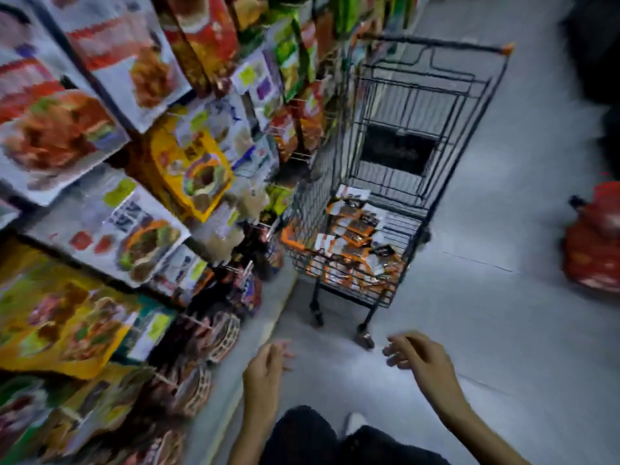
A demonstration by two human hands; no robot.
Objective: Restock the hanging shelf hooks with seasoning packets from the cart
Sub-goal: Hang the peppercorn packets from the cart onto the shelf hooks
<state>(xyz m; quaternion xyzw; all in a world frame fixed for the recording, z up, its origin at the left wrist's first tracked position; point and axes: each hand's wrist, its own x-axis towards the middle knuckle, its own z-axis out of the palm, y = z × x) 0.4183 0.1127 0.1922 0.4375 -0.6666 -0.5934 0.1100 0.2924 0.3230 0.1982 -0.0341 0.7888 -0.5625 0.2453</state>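
Observation:
A black wire shopping cart stands in the aisle ahead of me. Several orange, white and black seasoning packets lie in a heap on its bottom. To my left, the hanging shelf hooks carry rows of colourful packets; the picture is blurred there. My left hand hovers low over the floor with loose fingers, holding nothing. My right hand is out in front, fingers spread and relaxed, also holding nothing. Both hands are short of the cart's near end.
Grey floor stretches to the right of the cart. A red bag or sack lies at the right edge. Dark shapes fill the top right corner. My dark trousers and a white shoe show at the bottom.

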